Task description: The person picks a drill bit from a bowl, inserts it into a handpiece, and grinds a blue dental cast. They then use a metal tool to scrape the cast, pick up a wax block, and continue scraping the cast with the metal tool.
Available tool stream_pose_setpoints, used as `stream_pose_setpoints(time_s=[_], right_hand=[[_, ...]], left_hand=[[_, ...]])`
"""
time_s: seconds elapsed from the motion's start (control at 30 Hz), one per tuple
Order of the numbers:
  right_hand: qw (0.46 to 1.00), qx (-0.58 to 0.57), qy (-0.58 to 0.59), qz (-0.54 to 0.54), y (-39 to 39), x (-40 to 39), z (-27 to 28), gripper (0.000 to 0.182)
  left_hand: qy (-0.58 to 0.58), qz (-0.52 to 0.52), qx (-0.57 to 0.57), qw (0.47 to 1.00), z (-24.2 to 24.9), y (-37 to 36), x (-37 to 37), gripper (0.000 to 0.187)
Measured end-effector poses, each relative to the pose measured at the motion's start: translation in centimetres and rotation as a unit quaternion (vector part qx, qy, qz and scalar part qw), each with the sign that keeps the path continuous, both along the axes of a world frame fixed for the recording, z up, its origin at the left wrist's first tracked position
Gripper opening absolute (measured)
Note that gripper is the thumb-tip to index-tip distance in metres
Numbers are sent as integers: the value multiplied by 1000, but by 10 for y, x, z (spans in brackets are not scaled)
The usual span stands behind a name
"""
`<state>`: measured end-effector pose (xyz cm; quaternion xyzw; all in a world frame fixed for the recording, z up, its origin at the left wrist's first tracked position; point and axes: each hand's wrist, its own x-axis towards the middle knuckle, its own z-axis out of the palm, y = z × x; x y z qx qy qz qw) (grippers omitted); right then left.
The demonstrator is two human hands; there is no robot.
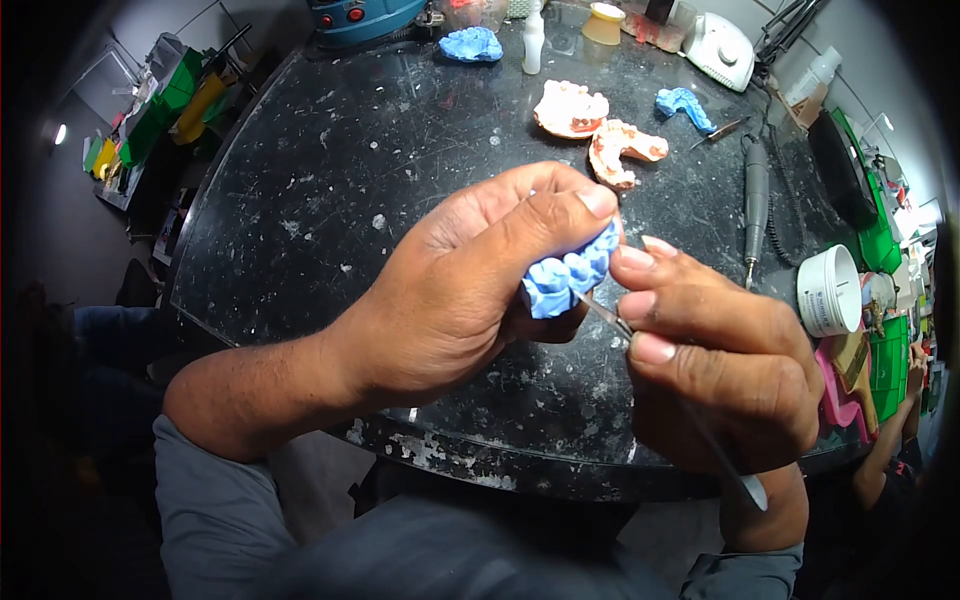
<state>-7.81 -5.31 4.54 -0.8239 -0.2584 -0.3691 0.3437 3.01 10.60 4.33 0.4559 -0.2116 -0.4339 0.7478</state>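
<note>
A blue dental model (570,272) with tooth shapes is gripped by my left hand (490,250), its thumb pressed along the top. My right hand (720,350) pinches a thin metal carving tool (610,318) with a spoon-like far end (755,492). The tool's tip touches the lower front side of the blue model, between tooth shapes. Both hands are held above the black table, near its front edge. Part of the model is hidden behind my left fingers.
Two pinkish-white dental models (572,110) (622,152) lie beyond my hands. Farther off are blue pieces (471,45) (684,106) and a white dropper bottle (533,42). A grey handpiece (756,195) and a white tub (830,290) stand at right. The scratched black table (300,210) has a curved edge. Another person's arm (885,455) shows at far right.
</note>
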Motion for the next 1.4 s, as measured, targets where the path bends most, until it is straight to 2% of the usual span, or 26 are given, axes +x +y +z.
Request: stream_pose_setpoints(time_s=[0.4, 0.47, 0.5, 0.57, 0.73, 0.9, 1.4], right_hand=[[1000, 13, 12, 9, 0, 2, 0, 17], [1000, 14, 7, 9, 0, 2, -2, 17], [1000, 14, 7, 7, -1, 2, -3, 17], [1000, 14, 6, 4, -1, 2, -4, 17], [999, 48, -8, 17, 1, 2, -5, 17], [999, 30, 8, 6, 4, 0, -2, 18], [999, 26, 24, 9, 3, -3, 3, 19]], left_hand=[[22, -11, -22, 999, -4, -1, -1, 26], [-84, 65, -7, 994, -8, -3, -7, 27], [-84, 65, -8, 994, -7, -2, -5, 27], [16, -32, -26, 999, -2, 3, 2, 27], [47, -41, -30, 998, -1, 3, 2, 27], [48, -22, -15, 998, 0, 1, -1, 27], [54, -46, -32, 997, 0, 2, 0, 29]])
